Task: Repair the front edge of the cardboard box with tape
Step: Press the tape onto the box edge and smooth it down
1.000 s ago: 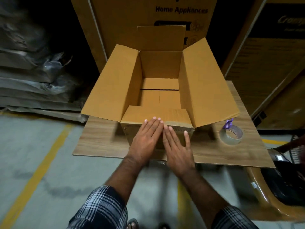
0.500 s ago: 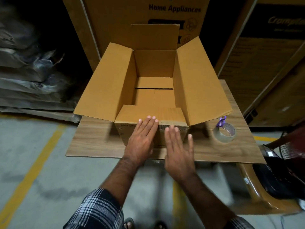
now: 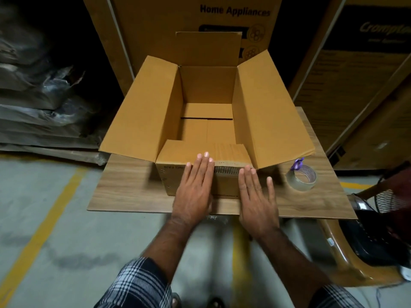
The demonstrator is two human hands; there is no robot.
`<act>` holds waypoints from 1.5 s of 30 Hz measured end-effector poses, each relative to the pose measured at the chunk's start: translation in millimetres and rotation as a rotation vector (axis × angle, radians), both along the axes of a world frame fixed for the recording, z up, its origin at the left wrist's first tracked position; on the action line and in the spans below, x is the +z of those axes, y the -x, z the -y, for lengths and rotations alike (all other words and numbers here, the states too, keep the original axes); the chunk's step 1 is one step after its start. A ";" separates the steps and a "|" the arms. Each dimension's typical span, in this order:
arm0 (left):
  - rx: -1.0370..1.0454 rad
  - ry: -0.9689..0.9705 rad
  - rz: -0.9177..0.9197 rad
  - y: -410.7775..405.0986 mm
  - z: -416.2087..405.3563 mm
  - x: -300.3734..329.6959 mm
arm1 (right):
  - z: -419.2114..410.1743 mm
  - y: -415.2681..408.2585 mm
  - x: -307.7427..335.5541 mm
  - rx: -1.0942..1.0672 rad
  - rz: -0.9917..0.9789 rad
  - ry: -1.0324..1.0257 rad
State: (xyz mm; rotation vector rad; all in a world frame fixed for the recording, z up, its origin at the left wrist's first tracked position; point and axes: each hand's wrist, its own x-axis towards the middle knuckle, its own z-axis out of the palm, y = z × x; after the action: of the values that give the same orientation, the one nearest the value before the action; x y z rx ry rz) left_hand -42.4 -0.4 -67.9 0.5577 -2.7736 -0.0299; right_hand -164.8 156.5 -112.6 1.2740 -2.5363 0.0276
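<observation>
Cardboard box (image 3: pixel 206 112) sits centre on board (image 3: pixel 124 187). Your left hand (image 3: pixel 193 192) & right hand (image 3: pixel 258 196) lie flat, fingers spread, on its front edge (image 3: pixel 226 168). Corrugation exposed there, repair seems incomplete. Tape roll (image 3: pixel 301 177) idle at 3 o'clock.

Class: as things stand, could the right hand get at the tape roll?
Probably yes: the right hand lies flat and empty, and the tape roll sits beside it with bare board between.

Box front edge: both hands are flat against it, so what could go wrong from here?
1. The torn strip between the left hand and right hand shows bare fluting; tape may not stick well there.
2. The tape roll lies apart, right of the box; reaching for it frees one hand, so the edge may gape.
</observation>
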 end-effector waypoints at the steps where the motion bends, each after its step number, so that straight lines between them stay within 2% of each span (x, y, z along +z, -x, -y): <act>1: -0.014 -0.003 0.024 1.1 -7.9 -1.9 | 1.5 -2.7 -0.5 -0.003 0.003 -0.001; 5: -0.160 0.062 0.158 17.3 -36.1 -23.8 | 4.6 -3.2 -8.7 -0.019 0.029 -0.039; 10: -0.096 0.105 0.206 28.6 -23.0 -40.9 | 2.0 3.2 -16.9 -0.053 0.037 -0.040; 18: 0.036 0.102 0.279 -0.6 -1.9 -43.2 | 3.7 4.7 -18.7 -0.074 0.024 -0.021; 21: 0.071 0.049 0.242 -15.5 2.8 -41.3 | 3.6 0.6 -16.4 -0.092 0.031 -0.014; 24: 0.014 0.044 0.193 -20.6 -3.5 -38.6 | 8.0 -18.4 -8.2 -0.138 0.060 0.041; 27: -0.014 0.126 0.198 -11.8 -2.0 -27.4 | 27.0 -41.4 -2.9 -0.003 0.031 0.042; 31: 0.047 0.104 0.211 -7.2 3.6 -21.4 | 48.3 -30.3 -5.9 0.082 0.029 -0.004; 35: 0.032 0.094 0.251 -7.1 6.0 -25.0 | 36.4 -5.6 -11.5 0.131 -0.049 -0.065; 42: 0.019 0.038 0.269 -8.7 7.9 -18.8 | -2.4 19.8 -13.3 0.045 -0.145 -0.051; 45: 0.046 0.032 0.141 -10.0 0.6 -16.7 | -12.2 9.7 -2.1 0.048 -0.133 0.023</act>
State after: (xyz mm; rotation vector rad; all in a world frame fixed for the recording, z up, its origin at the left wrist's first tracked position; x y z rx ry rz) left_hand -32.4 -1.0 -84.6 0.6383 -2.8907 0.0663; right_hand -174.6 168.7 -114.7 1.2831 -2.3869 -0.0177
